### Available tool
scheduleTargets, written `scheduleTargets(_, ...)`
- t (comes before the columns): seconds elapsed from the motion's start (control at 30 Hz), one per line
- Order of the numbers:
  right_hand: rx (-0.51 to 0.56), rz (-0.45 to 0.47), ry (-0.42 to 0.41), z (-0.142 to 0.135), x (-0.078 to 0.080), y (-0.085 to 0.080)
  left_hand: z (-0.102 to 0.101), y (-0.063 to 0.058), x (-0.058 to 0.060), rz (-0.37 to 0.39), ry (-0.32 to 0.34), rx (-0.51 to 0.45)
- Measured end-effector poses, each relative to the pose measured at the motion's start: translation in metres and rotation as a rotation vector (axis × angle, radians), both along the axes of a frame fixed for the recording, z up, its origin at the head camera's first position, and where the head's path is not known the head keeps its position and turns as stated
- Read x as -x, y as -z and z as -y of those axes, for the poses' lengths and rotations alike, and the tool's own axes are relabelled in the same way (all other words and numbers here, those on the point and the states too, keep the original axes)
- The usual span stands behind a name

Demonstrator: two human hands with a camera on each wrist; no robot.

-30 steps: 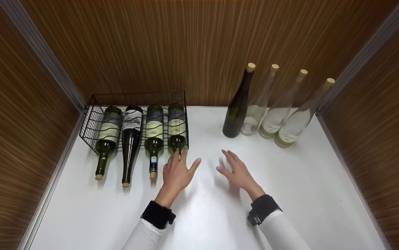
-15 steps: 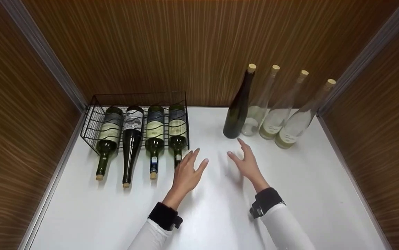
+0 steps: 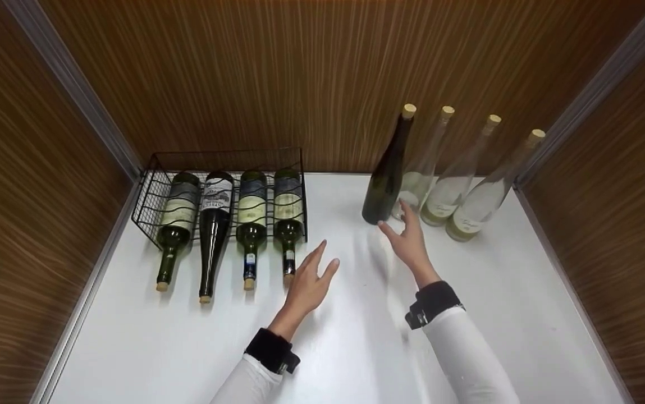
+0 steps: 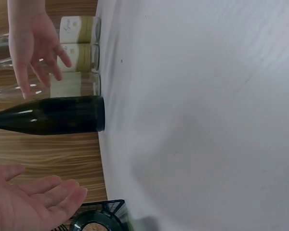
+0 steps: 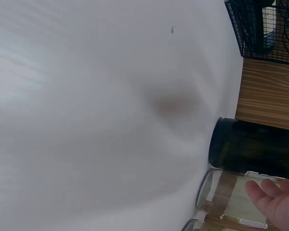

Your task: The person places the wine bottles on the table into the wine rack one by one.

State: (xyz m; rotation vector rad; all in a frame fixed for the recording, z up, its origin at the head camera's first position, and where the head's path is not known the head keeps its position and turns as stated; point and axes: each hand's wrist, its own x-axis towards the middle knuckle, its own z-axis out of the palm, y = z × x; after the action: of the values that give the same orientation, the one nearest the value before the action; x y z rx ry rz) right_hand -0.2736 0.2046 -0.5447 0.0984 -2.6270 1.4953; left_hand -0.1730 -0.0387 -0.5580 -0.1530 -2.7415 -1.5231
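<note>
My right hand (image 3: 409,244) reaches toward a dark green bottle (image 3: 388,179) that stands upright, corked. Its fingers are extended and hold nothing; in the left wrist view this hand (image 4: 34,45) hovers beside the dark bottle (image 4: 62,115) and in front of clear bottles. In the head view the thumb tip overlaps the dark bottle's base; whether it touches, I cannot tell. My left hand (image 3: 304,286) hangs with spread fingers, right of the neck of a lying green wine bottle (image 3: 287,230), and grips nothing.
Several clear corked bottles (image 3: 476,207) stand in a row right of the dark one. At the left, a black wire rack (image 3: 151,205) bears several lying wine bottles (image 3: 213,241), necks forward. Wood-grained walls (image 3: 300,84) enclose the white tabletop (image 3: 344,348).
My right hand has moved forward to the dark bottle and the nearest clear one. The left hand has drawn back and rightward, away from the rightmost bottle in the rack.
</note>
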Motion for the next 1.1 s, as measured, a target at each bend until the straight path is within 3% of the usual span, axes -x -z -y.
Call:
scheduleTargets(0.13, -0.004, -0.021, 0.013, 0.0, 0.009, -0.01, -0.002, 0.003, -0.001, 0.033, 0.037, -0.036)
scheduleTargets(0.43, -0.024, -0.047, 0.025, 0.002, 0.027, -0.03, -0.01, 0.007, -0.002, 0.083, 0.073, -0.017)
scheduleTargets(0.7, -0.06, -0.014, -0.003, -0.001, 0.04, -0.047, -0.013, 0.009, -0.001, 0.089, 0.092, -0.021)
scheduleTargets(1.1, -0.019, -0.063, -0.022, 0.001, 0.044, -0.046, -0.005, 0.011, 0.001, 0.063, 0.089, -0.039)
